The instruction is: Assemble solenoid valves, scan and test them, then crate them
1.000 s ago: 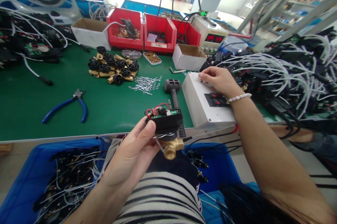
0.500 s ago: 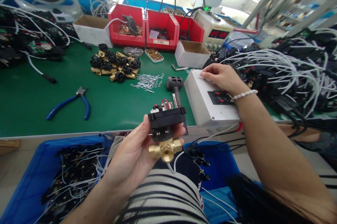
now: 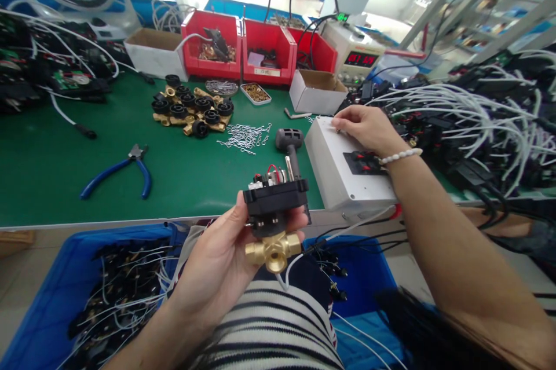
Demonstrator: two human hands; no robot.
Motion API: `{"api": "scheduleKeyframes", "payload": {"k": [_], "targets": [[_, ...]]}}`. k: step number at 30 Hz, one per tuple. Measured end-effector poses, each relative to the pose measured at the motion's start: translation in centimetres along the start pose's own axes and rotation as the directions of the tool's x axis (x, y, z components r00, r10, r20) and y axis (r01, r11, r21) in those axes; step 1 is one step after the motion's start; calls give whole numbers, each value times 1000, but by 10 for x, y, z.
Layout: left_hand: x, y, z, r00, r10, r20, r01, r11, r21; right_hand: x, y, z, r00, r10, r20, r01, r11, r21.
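My left hand (image 3: 226, 248) is wrapped round a motorized brass valve (image 3: 273, 251), held upright just off the table's front edge. Its black actuator housing (image 3: 275, 196) has no cover on top, so a small motor and red wires show. A white cable hangs from below it. On the right, my right hand (image 3: 362, 127) rests on a white control box (image 3: 330, 167), thumb and fingertips pinched at its far left corner. The small part under those fingertips is mostly hidden. A black terminal block with red tabs (image 3: 365, 162) sits on the box near my wrist.
Behind the valve stands a grey-headed tool (image 3: 289, 139). Blue-handled cutters (image 3: 117, 173), metal clips (image 3: 245, 137) and brass valve bodies (image 3: 191, 106) lie on the green table. Red bins (image 3: 212, 51) and a power supply (image 3: 354, 51) line the back. Cabled parts (image 3: 478, 109) crowd the right.
Both hands keep nearly the same pose and hold. The view has shifted slightly, and the red digits on the power supply have changed.
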State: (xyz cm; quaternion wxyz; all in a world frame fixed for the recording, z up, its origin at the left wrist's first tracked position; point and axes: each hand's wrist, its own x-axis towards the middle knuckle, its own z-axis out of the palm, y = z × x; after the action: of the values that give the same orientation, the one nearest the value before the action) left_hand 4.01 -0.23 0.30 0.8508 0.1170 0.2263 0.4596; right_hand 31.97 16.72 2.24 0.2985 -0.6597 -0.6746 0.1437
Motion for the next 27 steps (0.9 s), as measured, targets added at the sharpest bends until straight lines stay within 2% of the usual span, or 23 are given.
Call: {"api": "scheduleKeyframes", "payload": {"k": [10, 22, 27], "targets": [[4, -2, 0, 999, 32, 10, -32, 998, 61, 1, 11, 0, 999, -45, -6, 45, 999, 23], [4, -2, -2, 999, 40, 19, -41, 997, 58, 1, 10, 0, 999, -33, -5, 33, 999, 29], [1, -5, -3, 998, 64, -9, -62, 990, 130, 0, 8, 1, 1000, -19, -6, 19, 999, 46]]}}
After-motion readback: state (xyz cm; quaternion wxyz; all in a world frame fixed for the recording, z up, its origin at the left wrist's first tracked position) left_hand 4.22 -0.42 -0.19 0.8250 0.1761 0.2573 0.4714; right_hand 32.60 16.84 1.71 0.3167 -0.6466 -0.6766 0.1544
